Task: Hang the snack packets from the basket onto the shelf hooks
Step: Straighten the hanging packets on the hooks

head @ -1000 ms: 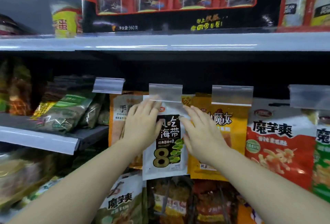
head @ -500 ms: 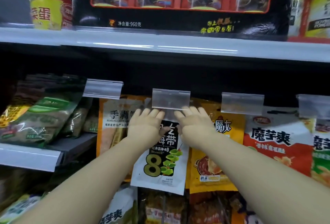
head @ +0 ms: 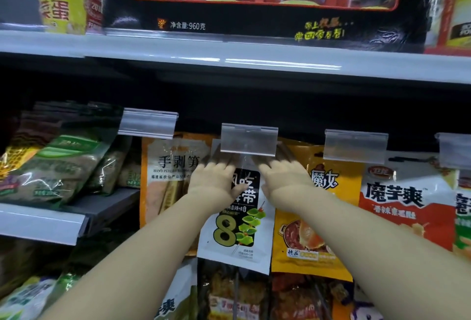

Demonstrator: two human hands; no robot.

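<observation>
A white snack packet (head: pixel 238 230) with a black panel, a gold "8" and green leaves hangs in the middle of the hook row. My left hand (head: pixel 216 182) holds its upper left corner and my right hand (head: pixel 283 179) its upper right corner. The fingertips of both hands reach up behind the clear price-tag holder (head: pixel 249 140) at the front of the hook, so they and the packet's top edge are partly hidden. The hook itself and the basket are out of sight.
An orange packet (head: pixel 168 179) hangs left of it, a yellow packet (head: pixel 318 217) right, then a red-and-white one (head: pixel 407 205). More clear tag holders (head: pixel 147 123) line the row. A white shelf edge (head: pixel 229 57) carries a black-red box above. Green bags (head: pixel 56 166) lie on a left shelf.
Both hands slid the white packet's top upward until their fingertips went behind the clear tag holder. The camera moved closer and tilted up.
</observation>
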